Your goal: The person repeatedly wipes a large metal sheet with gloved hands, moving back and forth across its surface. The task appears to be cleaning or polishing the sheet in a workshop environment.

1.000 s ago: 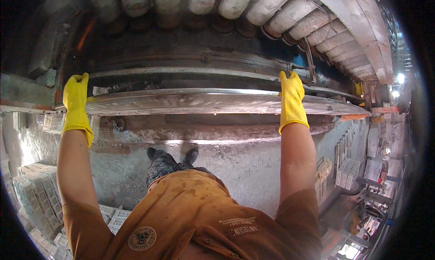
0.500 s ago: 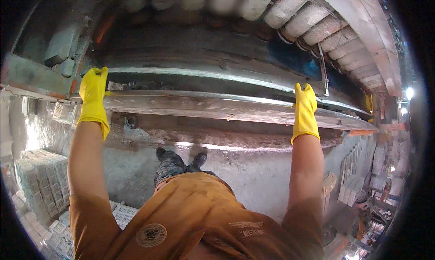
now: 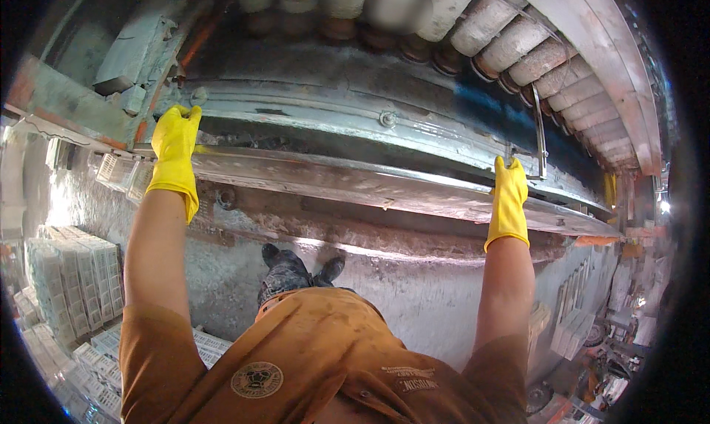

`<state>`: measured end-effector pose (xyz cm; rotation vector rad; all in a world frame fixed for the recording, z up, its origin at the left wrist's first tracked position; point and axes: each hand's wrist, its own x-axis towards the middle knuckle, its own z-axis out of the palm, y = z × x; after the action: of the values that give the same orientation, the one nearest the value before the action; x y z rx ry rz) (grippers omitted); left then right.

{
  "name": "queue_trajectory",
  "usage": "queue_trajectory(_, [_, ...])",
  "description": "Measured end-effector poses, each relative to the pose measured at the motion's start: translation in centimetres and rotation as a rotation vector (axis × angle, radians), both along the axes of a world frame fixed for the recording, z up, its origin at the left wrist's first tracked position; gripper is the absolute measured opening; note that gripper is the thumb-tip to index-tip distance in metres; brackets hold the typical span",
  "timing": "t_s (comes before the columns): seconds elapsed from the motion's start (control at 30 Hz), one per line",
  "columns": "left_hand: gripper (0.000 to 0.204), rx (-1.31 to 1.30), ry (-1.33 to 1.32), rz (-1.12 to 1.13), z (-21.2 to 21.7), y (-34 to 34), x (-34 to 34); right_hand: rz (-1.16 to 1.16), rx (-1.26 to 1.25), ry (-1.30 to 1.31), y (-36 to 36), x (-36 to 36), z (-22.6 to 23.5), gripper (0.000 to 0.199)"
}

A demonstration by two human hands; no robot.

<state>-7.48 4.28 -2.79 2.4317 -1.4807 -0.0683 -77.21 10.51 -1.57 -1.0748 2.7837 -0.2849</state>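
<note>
Both my hands wear yellow rubber gloves. A long grey metal panel (image 3: 318, 117) with round bolts runs from side to side in front of me. My left hand (image 3: 174, 144) is closed at the panel's left end, fingers curled at its near edge. Toward the right end, my right hand (image 3: 508, 202) is closed at the same edge. The gloves hide exactly how the fingertips meet the metal. Just nearer than the panel lies a long, worn metal ledge (image 3: 333, 176), with a dark gap between the two.
A row of thick, dusty rollers (image 3: 473, 25) curves along the far side, beside a pale metal beam (image 3: 599, 54). A thin metal bracket (image 3: 540, 136) stands right of my right hand. Stacked white plastic crates (image 3: 74, 276) stand on the floor (image 3: 414, 291) at left.
The long panel has tilted, so its broad bolted face shows where mainly a narrow bright strip showed before. Both hands stay closed at it. The whole view has shifted slightly.
</note>
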Motion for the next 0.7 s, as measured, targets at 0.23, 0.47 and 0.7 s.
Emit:
queue_trajectory(0.23, [0.048, 0.002, -0.001, 0.004, -0.1, -0.2, -0.3, 0.038, -0.009, 0.076, 0.1, -2.3, -1.7, 0.06])
queue_trajectory(0.47, [0.047, 0.013, -0.007, -0.009, 0.0, -0.2, -0.2, 0.02, -0.008, 0.083, -0.1, -2.6, -1.9, 0.061])
queue_trajectory(0.7, [0.048, 0.037, -0.001, 0.003, 0.0, -0.2, -0.2, 0.031, -0.037, 0.077, 0.0, -2.7, -2.3, 0.053])
